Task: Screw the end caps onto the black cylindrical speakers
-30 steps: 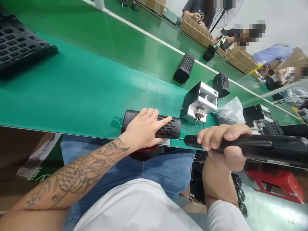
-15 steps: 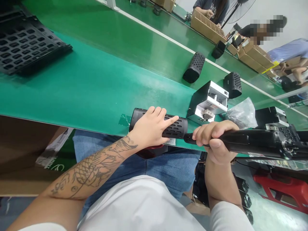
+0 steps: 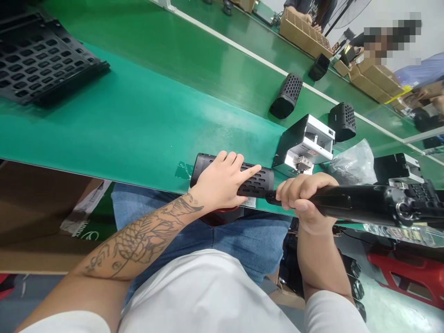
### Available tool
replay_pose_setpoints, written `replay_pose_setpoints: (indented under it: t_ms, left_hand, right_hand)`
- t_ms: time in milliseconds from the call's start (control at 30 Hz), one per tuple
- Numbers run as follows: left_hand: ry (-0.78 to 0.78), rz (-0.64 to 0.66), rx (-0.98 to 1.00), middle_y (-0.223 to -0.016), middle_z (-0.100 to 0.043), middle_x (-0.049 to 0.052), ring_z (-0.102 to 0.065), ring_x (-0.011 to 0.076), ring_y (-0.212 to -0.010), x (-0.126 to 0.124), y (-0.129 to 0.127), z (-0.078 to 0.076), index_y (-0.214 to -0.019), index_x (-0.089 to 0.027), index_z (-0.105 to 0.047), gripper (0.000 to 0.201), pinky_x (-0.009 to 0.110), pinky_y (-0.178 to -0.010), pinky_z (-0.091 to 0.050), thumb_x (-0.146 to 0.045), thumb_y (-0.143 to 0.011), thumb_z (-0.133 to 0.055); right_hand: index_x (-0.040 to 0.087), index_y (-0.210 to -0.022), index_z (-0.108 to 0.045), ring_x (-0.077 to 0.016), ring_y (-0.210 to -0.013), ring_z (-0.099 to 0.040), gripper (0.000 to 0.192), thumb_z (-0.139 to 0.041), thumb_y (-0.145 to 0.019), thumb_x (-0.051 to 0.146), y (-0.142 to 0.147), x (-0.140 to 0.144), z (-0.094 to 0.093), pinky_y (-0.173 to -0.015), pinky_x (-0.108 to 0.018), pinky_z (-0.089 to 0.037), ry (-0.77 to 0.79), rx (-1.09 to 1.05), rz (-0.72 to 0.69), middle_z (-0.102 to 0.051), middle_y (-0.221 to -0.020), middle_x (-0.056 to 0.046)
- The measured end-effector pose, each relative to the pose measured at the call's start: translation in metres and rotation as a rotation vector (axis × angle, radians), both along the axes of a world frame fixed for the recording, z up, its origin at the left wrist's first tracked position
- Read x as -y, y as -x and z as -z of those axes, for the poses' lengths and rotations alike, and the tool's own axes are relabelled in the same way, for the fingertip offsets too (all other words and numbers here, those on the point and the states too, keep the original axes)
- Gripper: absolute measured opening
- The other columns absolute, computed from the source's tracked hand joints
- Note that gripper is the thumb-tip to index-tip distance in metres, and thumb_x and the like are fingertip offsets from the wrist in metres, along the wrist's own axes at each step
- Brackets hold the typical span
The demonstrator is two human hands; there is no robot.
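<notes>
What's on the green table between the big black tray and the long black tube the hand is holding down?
Nothing. In the head view, only bare green table lies between the black tray and the tube under the left hand.

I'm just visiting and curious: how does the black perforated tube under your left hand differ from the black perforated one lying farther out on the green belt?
The near tube is long, with slot-shaped holes; the far piece is stubbier, with round holes. The left hand presses the near tube down at the table's edge while the right hand holds a black power screwdriver at its end; the far piece lies untouched. Both are black, rounded and lie on their sides.
</notes>
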State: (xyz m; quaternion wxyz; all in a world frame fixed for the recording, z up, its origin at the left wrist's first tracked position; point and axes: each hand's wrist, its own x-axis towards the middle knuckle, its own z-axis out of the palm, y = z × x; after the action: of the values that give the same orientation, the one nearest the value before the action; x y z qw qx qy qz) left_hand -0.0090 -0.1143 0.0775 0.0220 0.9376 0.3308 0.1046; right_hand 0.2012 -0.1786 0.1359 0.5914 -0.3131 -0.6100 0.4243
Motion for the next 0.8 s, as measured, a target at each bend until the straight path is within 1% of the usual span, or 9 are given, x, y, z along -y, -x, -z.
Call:
replay_pose_setpoints:
  t_ms: [167,300,367,433,500,533,600,667,800]
  left_hand:
    - [0.003,-0.001,-0.005,-0.124,-0.061,0.019,-0.054,0.0392,-0.113,0.001,0.001,-0.001,-0.166,-0.029,-0.048,0.085,0.050,-0.101,-0.035,-0.064,-0.092,-0.070]
    - [0.021,-0.010,-0.018,-0.126,-0.061,0.020,-0.055,0.0391,-0.113,0.001,-0.001,-0.002,-0.168,-0.028,-0.046,0.086,0.050,-0.101,-0.035,-0.064,-0.093,-0.069]
    - [0.033,-0.012,-0.026,-0.126,-0.062,0.020,-0.055,0.0394,-0.114,0.002,-0.002,-0.002,-0.169,-0.028,-0.044,0.085,0.050,-0.102,-0.036,-0.063,-0.094,-0.068]
    - [0.040,-0.016,-0.031,-0.125,-0.063,0.020,-0.056,0.0403,-0.115,0.003,-0.003,-0.002,-0.170,-0.026,-0.042,0.086,0.051,-0.103,-0.036,-0.063,-0.096,-0.066]
    - [0.036,-0.026,-0.036,-0.126,-0.063,0.021,-0.056,0.0423,-0.119,0.004,-0.004,-0.002,-0.171,-0.025,-0.041,0.087,0.054,-0.106,-0.036,-0.063,-0.096,-0.065]
    - [0.032,-0.032,-0.042,-0.127,-0.064,0.022,-0.057,0.0435,-0.120,0.005,-0.005,-0.002,-0.171,-0.025,-0.041,0.088,0.055,-0.107,-0.035,-0.064,-0.096,-0.065]
    - [0.028,-0.041,-0.057,-0.130,-0.064,0.023,-0.057,0.0453,-0.124,0.006,-0.006,-0.003,-0.170,-0.025,-0.041,0.089,0.058,-0.109,-0.035,-0.065,-0.095,-0.066]
    - [0.042,-0.046,-0.072,-0.131,-0.065,0.023,-0.058,0.0456,-0.123,0.006,-0.007,-0.003,-0.171,-0.026,-0.041,0.090,0.059,-0.109,-0.037,-0.066,-0.095,-0.067]
    - [0.095,-0.029,-0.079,-0.139,-0.063,0.025,-0.058,0.0472,-0.132,0.003,-0.005,-0.005,-0.172,-0.025,-0.037,0.095,0.056,-0.106,-0.043,-0.064,-0.093,-0.072]
  right_hand:
    - [0.024,-0.090,-0.068,-0.0131,-0.052,-0.060,0.018,-0.085,-0.088,0.017,0.003,0.004,-0.001,-0.061,-0.034,-0.060,0.012,0.012,0.029,-0.065,-0.066,0.005]
    - [0.025,-0.094,-0.071,-0.0146,-0.047,-0.059,0.017,-0.087,-0.089,0.030,-0.009,0.003,-0.014,-0.054,-0.035,-0.059,-0.030,0.008,0.093,-0.064,-0.062,0.006]
    - [0.025,-0.090,-0.071,-0.0154,-0.045,-0.059,0.019,-0.088,-0.088,0.033,-0.025,-0.006,-0.021,-0.052,-0.034,-0.059,-0.121,0.011,0.282,-0.063,-0.060,0.006]
    - [0.024,-0.084,-0.069,-0.0165,-0.047,-0.060,0.020,-0.088,-0.086,0.031,-0.046,-0.021,-0.024,-0.053,-0.035,-0.059,-0.240,0.046,0.592,-0.062,-0.060,0.005]
    - [0.024,-0.083,-0.068,-0.0191,-0.050,-0.064,0.019,-0.086,-0.086,0.029,-0.067,-0.038,-0.020,-0.055,-0.036,-0.058,-0.306,0.113,0.858,-0.064,-0.062,0.002]
    - [0.024,-0.083,-0.067,-0.0201,-0.051,-0.065,0.019,-0.084,-0.087,0.030,-0.076,-0.046,-0.016,-0.056,-0.037,-0.058,-0.310,0.145,0.932,-0.066,-0.062,0.001]
    - [0.024,-0.083,-0.065,-0.0207,-0.051,-0.065,0.020,-0.082,-0.087,0.034,-0.089,-0.058,-0.006,-0.057,-0.037,-0.058,-0.280,0.179,0.981,-0.066,-0.061,0.001]
    - [0.025,-0.083,-0.062,-0.0195,-0.048,-0.063,0.024,-0.081,-0.086,0.038,-0.095,-0.063,0.005,-0.056,-0.037,-0.058,-0.257,0.174,0.967,-0.064,-0.057,0.004]
    - [0.024,-0.081,-0.060,-0.0182,-0.045,-0.061,0.029,-0.084,-0.083,0.041,-0.089,-0.058,0.012,-0.054,-0.036,-0.058,-0.242,0.193,0.918,-0.062,-0.056,0.007]
